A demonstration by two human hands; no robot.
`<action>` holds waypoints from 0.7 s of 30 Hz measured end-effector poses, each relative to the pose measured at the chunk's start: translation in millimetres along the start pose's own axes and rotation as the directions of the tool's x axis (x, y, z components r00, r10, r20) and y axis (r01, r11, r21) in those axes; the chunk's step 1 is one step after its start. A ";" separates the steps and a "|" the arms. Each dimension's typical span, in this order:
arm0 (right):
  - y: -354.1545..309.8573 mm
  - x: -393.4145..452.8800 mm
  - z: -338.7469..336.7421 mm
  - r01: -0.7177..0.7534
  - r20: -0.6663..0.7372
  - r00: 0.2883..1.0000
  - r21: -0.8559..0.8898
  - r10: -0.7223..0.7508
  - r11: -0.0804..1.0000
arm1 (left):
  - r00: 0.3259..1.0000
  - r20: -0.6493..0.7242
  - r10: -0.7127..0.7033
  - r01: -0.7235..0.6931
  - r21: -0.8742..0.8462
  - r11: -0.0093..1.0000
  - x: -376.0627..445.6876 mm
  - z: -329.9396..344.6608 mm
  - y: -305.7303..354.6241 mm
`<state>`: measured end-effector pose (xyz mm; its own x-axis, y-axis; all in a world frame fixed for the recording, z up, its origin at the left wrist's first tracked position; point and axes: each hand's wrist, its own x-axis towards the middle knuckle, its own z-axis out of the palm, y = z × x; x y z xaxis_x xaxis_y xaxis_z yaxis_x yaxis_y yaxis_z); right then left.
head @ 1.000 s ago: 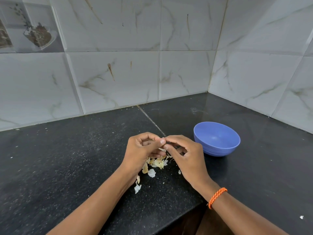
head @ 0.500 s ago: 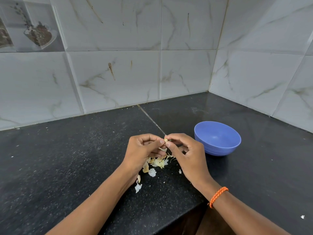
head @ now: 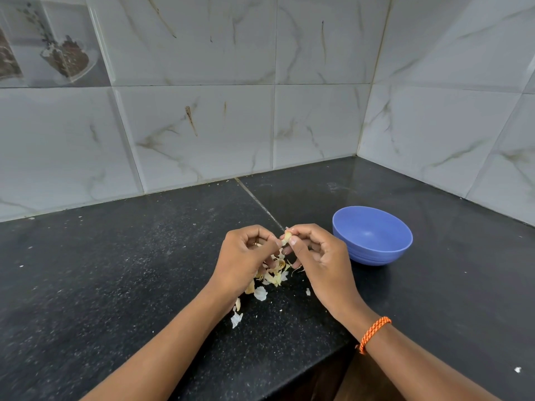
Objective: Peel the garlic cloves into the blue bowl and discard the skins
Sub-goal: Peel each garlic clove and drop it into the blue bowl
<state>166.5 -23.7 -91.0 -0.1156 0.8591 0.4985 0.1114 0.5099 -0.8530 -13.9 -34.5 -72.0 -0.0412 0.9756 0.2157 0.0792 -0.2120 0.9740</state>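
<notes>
Item: garlic clove (head: 286, 236), which I logged pinched between left hand (head: 244, 256) and right hand (head: 320, 257) (light, slick; skin papery, I judged).

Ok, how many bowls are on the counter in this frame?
1. A round blue plastic bowl stands on the black speckled stone counter, just right of the right hand and near the tiled corner. Its visible interior looks empty.
</notes>
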 end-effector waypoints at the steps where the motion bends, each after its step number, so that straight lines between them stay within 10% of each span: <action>1: -0.4 0.1 0.3 -0.004 -0.004 1.000 0.010 0.004 1.000 | 1.000 -0.007 0.015 -0.015 0.035 0.999 -0.4 0.0 -0.1; 21: -0.4 -0.1 -1.7 -0.008 -0.085 0.996 -0.018 0.006 1.000 | 0.975 -0.047 0.217 -0.185 0.373 0.909 -2.1 -0.2 -1.0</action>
<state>168.1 -23.9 -90.5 -0.0310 0.8629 0.5044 0.1296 0.5038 -0.8540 -14.0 -36.3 -73.4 -0.0702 0.9024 0.4252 0.4512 -0.3514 0.8203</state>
